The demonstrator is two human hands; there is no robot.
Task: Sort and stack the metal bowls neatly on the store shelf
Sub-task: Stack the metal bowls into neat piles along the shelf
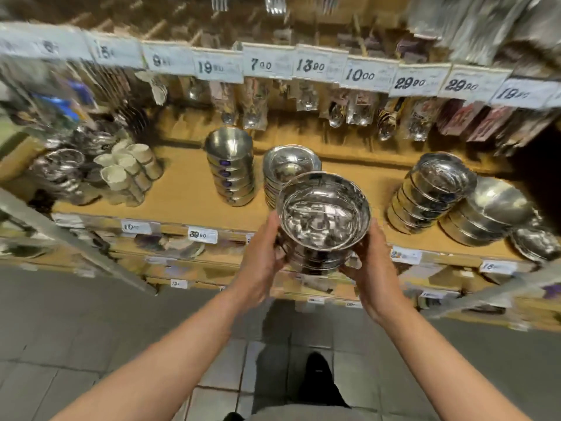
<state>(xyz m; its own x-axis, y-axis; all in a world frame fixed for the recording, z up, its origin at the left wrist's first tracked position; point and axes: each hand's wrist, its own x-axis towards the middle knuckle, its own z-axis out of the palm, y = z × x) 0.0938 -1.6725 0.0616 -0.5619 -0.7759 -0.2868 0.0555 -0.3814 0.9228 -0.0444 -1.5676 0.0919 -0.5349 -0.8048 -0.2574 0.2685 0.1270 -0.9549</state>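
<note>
steel bowl stack [323,220] clasped by left grip [261,256] and right grip [372,262], price tags [267,64] 7.00, 13.90, 10.00

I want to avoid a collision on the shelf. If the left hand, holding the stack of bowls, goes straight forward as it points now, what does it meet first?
Probably the bowl stack just behind: the left hand points up toward it, though the held stack would likely touch first. Depth is unclear.

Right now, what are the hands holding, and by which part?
A short stack of metal bowls, held by its sides: left hand on its left, right hand on its right.
</note>
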